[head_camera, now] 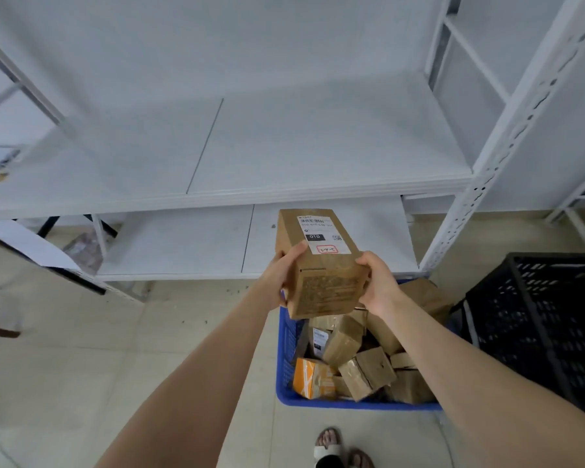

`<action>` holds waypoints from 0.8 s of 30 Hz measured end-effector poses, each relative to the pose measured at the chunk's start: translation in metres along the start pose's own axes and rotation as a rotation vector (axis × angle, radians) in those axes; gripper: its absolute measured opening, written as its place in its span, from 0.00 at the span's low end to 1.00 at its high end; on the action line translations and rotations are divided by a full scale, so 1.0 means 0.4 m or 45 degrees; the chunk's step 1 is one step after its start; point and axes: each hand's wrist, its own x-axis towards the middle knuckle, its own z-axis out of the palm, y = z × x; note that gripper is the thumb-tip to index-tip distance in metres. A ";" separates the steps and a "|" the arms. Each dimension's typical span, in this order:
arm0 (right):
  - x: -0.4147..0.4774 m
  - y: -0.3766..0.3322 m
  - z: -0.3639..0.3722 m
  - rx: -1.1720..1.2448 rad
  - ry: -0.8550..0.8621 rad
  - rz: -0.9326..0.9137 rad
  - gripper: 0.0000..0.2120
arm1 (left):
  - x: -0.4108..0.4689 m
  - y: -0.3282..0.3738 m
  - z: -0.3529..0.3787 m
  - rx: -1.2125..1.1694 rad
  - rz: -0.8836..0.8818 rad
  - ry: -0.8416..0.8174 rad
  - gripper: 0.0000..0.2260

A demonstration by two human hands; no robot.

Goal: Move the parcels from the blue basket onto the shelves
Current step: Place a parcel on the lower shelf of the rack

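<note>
I am holding one parcel [318, 265] up in both hands, in the air above the far end of the blue basket [352, 405] and in front of the edge of the lower shelf [183, 241]. It is touching neither of them.

My left hand [284, 275] is gripping the parcel's left side, with the thumb lying across the top face just beside the label [321, 234]. My right hand [379, 285] is curling round its right side, thumb on the top edge. The fingers underneath are hidden from me.

The parcel is showing as an oblong brown cardboard box, long end pointing away from me and tilted so the top face is looking up at the camera. The white label is sitting on the far half of that face. It is carrying a barcode, a black block reading "010", a small square code and a red-outlined box with handwriting I cannot read. The near end face is showing faint dense print and a closing flap seam along its top edge.

More brown parcels [367, 373] are lying jumbled in the basket on the floor, with an orange box [313, 378] at the near left corner. A black crate [537, 325] is standing just to the right of the basket. The white metal shelves [284, 146] are filling the view ahead.
</note>
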 end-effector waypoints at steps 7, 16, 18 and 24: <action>-0.056 -0.048 0.008 -0.183 -0.168 0.246 0.45 | -0.043 0.026 -0.003 -0.122 0.207 0.054 0.24; -0.101 -0.056 0.037 0.096 -0.273 0.122 0.22 | -0.071 0.057 -0.031 0.065 0.372 0.071 0.34; -0.109 -0.053 0.045 0.024 -0.260 0.062 0.15 | -0.078 0.072 -0.031 0.052 0.370 0.161 0.35; -0.112 -0.047 0.050 -0.068 -0.227 -0.066 0.24 | -0.098 0.094 -0.010 0.108 0.456 0.287 0.27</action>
